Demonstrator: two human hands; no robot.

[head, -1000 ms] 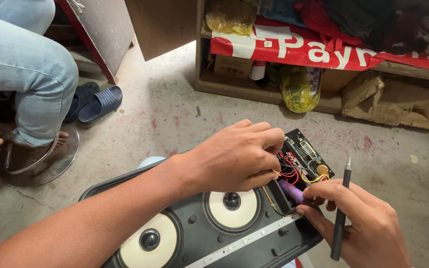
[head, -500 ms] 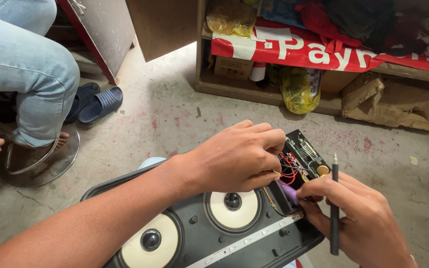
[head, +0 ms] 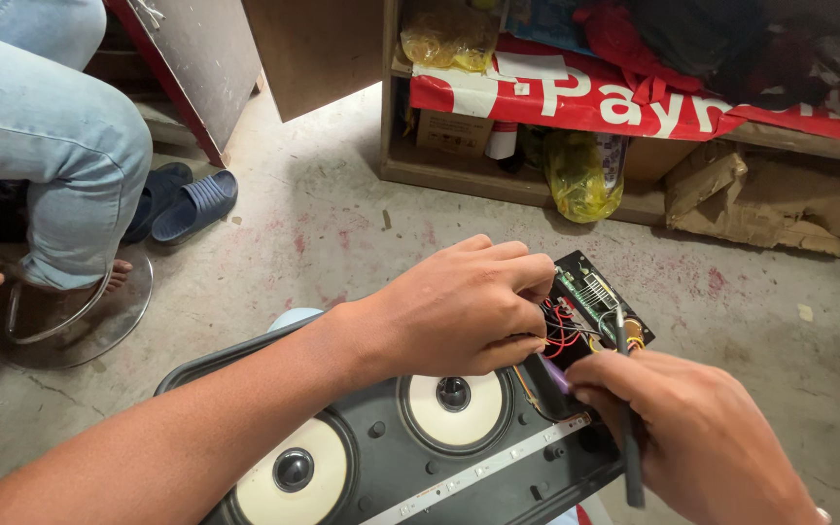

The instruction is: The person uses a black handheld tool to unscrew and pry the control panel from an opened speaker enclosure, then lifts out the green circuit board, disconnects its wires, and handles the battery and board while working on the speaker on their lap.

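Observation:
A black speaker box [head: 410, 467] with two cream cones lies face up in front of me. At its right end sits an open circuit board [head: 595, 292] with red and black wires [head: 558, 332]. My left hand [head: 459, 311] reaches across the box and pinches the wires beside the board. In my right hand [head: 692, 437] is a thin dark tool [head: 628, 428] with its tip down at the board's lower edge; its fingers also touch a small purple part [head: 554, 373].
Another person in blue jeans [head: 51, 146] sits on a round stool base [head: 70, 311] at the left, with dark sandals [head: 182, 204] beside. A wooden shelf [head: 537, 185] holds a red banner, yellow bags and cardboard at the back. The floor is bare concrete.
My right hand has tilted the dark tool and brought its tip down to the circuit board. My left hand has stayed on the wires.

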